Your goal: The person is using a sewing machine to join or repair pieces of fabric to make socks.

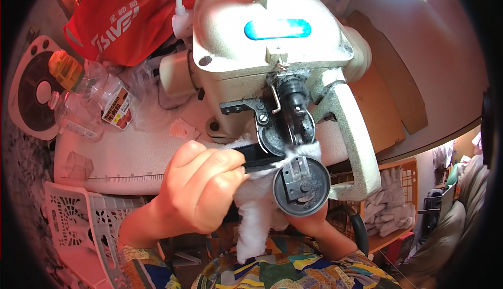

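A pale fur-sewing machine (272, 22) stands before me, with black, lint-dusted sewing parts at its front. White fluffy fabric (254, 231) hangs beside its round metal disc (302, 187), and its upper edge passes between disc and black parts. My left hand (201, 187), closed in a fist, grips a flat black tool (255, 154) that reaches to the fabric at the sewing point; its exact kind is unclear. My right hand (309, 223) is under the disc, close to the fabric. Its fingers are hidden behind disc and fabric, so its grip cannot be seen.
At left are clear plastic bottles (78, 113), a red bag (131, 16) and a round black-and-white device (42, 87). A white plastic basket (78, 226) stands below the table's left edge. An orange-brown crate (390, 205) with white fluffy pieces is at right. Cardboard (385, 79) lies behind the machine's arm.
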### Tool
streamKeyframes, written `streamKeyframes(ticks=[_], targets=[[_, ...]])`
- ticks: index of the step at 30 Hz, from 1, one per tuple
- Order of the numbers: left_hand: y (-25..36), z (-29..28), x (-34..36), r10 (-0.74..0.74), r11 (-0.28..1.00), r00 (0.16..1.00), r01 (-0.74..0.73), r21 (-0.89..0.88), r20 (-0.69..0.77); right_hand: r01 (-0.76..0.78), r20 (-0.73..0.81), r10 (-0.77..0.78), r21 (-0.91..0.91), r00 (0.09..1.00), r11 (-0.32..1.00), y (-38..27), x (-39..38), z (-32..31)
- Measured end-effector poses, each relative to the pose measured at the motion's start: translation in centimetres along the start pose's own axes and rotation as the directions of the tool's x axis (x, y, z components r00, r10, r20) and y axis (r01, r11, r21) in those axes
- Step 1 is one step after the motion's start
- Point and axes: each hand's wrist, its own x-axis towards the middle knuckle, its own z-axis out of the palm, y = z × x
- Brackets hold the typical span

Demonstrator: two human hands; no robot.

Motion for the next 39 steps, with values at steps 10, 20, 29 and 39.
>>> streamKeyframes(ticks=[10, 20, 29, 39], targets=[[2.1, 1.2, 1.1, -0.052, 0.982, 0.998, 0.056, 0.178, -0.03, 0.064, -0.142, -0.052, 0.079, 0.989, 0.995, 0.0, 0.8, -0.8], [-0.8, -1.3, 1.2, -0.118, 0.842, 0.953, 0.244, -0.481, 0.279, 0.019, 0.157, -0.018, -0.004, 0.987, 1.0, -5.2, 0.8, 2.0], [0.1, -0.8, -1.0, -0.21, 0.963, 0.972, 0.225, -0.149, 0.107, -0.218, 0.366, 0.214, -0.03, 0.906, 0.975, -4.4, 1.4, 1.6], [-0.1, -0.8, -0.5, -0.136, 0.983, 0.987, 0.146, -0.112, 0.088, 0.02, 0.201, -0.013, -0.036, 0.98, 0.999, -5.2, 2.2, 2.0]])
